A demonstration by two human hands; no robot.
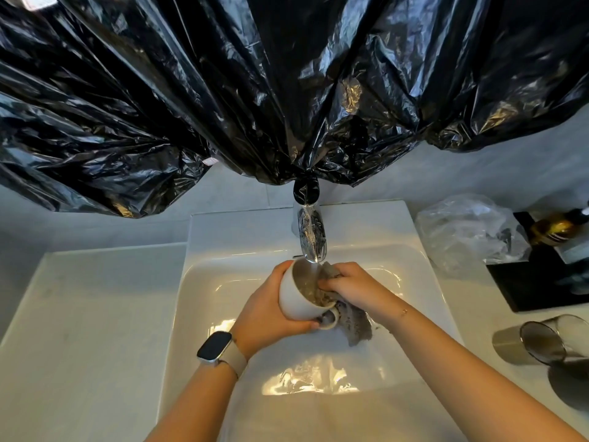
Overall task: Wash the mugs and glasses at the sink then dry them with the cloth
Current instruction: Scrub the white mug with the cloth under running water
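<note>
The wet mug (301, 293), held at centre frame under the tap (311, 239) over the sink (204, 282), could slip from you and chip on the basin, since only your left hand (271, 314) cups it from beneath. It lies tilted on its side; your right hand (353, 287) pinches the grey cloth (353, 323) bunched at its mouth, while two glasses (538, 341) wait on the bench (497, 317) at lower right

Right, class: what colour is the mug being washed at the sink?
The mug is white or off-white outside; its inside looks greyer. The head view, the only one, shows it.
</note>
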